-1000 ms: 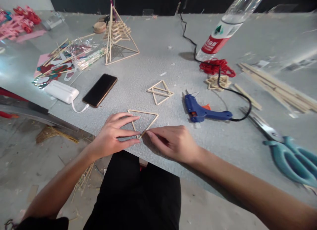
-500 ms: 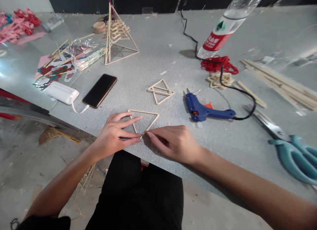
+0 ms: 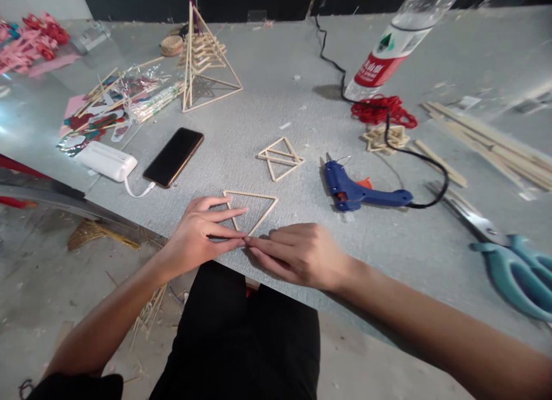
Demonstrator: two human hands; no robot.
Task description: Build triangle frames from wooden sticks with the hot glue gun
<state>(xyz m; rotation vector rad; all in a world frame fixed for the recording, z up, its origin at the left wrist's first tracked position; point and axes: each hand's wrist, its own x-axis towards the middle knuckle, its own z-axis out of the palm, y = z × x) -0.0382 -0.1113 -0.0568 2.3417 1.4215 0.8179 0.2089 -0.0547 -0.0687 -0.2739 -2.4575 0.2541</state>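
Observation:
A flat triangle of thin wooden sticks (image 3: pixel 250 193) lies near the table's front edge. My left hand (image 3: pixel 200 227) holds it at the near corner with thumb and index finger, its other fingers spread over the left side. My right hand (image 3: pixel 302 253) has its fingers curled, with the index fingertip pressed on that same corner, meeting the left fingertips. The fingertips hide the corner itself. Just beyond lies a small frame of joined sticks (image 3: pixel 280 160). A blue glue gun (image 3: pixel 362 194) rests on its side to the right.
Behind stand a tall stick pyramid (image 3: pixel 211 98) and a plastic bottle (image 3: pixel 379 66). A phone (image 3: pixel 173 157) is cabled to a white power bank (image 3: pixel 107 160). Red cord (image 3: pixel 383 110), a star-shaped stick piece (image 3: pixel 386 138), loose wooden strips (image 3: pixel 487 138) and teal-handled scissors (image 3: pixel 513 268) lie at right.
My right hand has shifted slightly left and toward me, its index finger now straighter on the near corner. The left hand and the triangle have stayed in place.

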